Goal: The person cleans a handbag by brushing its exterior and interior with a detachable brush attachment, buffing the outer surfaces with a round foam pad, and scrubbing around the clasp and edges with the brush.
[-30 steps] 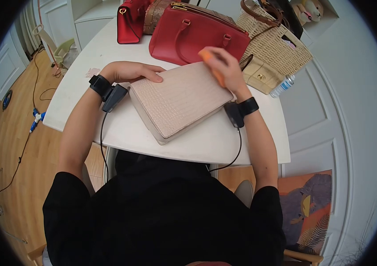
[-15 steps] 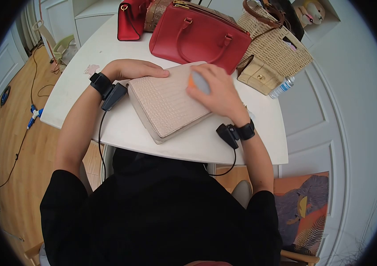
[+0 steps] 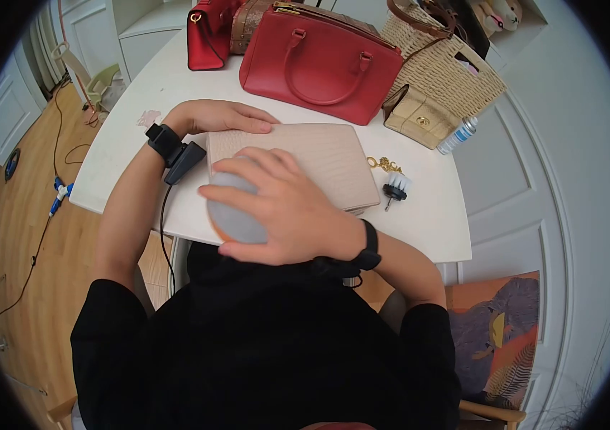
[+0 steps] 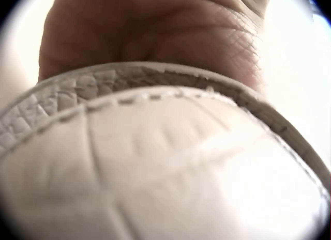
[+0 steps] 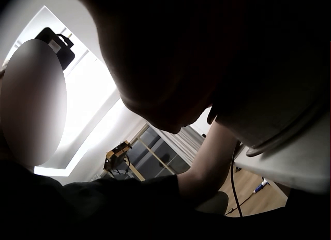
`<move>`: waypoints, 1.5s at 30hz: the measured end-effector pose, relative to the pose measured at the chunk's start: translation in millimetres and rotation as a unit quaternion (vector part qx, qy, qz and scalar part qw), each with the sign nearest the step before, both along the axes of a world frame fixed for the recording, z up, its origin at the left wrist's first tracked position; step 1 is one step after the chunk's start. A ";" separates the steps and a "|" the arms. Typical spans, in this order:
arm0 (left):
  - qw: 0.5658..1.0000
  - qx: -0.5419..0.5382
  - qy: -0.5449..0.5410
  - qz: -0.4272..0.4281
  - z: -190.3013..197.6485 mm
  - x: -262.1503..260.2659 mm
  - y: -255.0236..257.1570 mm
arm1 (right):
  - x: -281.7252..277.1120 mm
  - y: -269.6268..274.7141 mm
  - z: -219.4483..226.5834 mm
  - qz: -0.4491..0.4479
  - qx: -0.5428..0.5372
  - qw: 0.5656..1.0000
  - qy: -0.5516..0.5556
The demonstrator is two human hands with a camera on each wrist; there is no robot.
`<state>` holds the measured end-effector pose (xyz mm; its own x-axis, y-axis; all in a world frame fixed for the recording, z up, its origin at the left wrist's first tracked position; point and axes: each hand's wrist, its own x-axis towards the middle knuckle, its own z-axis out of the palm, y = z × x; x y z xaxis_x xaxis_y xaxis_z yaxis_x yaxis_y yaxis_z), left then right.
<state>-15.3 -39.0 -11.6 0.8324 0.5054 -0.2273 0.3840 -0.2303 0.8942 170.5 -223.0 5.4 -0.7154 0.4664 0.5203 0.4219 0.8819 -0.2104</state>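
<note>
A pale beige, crocodile-textured handbag (image 3: pixel 333 158) lies flat on the white table. My left hand (image 3: pixel 222 117) rests along its far left edge, fingers fairly straight and the thumb at the top edge. In the left wrist view, the palm (image 4: pixel 150 31) sits behind the stitched rim of the bag. My right hand (image 3: pixel 290 208) grips a rounded grey sponge pad (image 3: pixel 237 208) with an orange edge, fingers spread over it and thumb on the near side. The pad overlaps the bag's near left corner in the head view. The right wrist view is mostly dark.
Behind the bag stand a red handbag (image 3: pixel 319 68), a smaller red bag (image 3: pixel 208 36), a woven straw bag (image 3: pixel 444 64) and a gold bag (image 3: pixel 419 118). To the right lie a spray can (image 3: pixel 457 136), a gold chain (image 3: pixel 385 165) and a brush head (image 3: pixel 395 188).
My right hand has swept the sponge pad from the bag's far right across to its near left corner. The chain and brush head are now uncovered. My left hand stays at the far edge.
</note>
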 end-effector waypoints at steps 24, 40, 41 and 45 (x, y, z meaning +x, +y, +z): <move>0.999 -0.037 0.001 -0.009 8.2 6.5 -13.5 | 97.7 92.4 -14.1 -0.363 -0.019 0.932 0.003; 0.989 -0.049 -0.139 -0.032 53.9 8.9 -33.2 | 113.5 99.8 -7.9 -0.290 -0.057 0.923 0.245; 0.981 0.077 -0.164 -0.072 61.0 13.2 -47.1 | 115.2 100.7 -8.8 -0.293 -0.057 0.921 0.249; 0.930 0.346 -0.120 -0.028 72.1 38.3 -87.4 | 117.8 103.8 -17.8 -0.218 -0.069 0.890 0.395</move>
<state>23.0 -126.4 60.6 0.8459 0.4163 0.3333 0.1624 -0.7965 0.5824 288.3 -119.2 -12.4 0.1129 0.7084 0.6968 0.3891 0.6137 -0.6870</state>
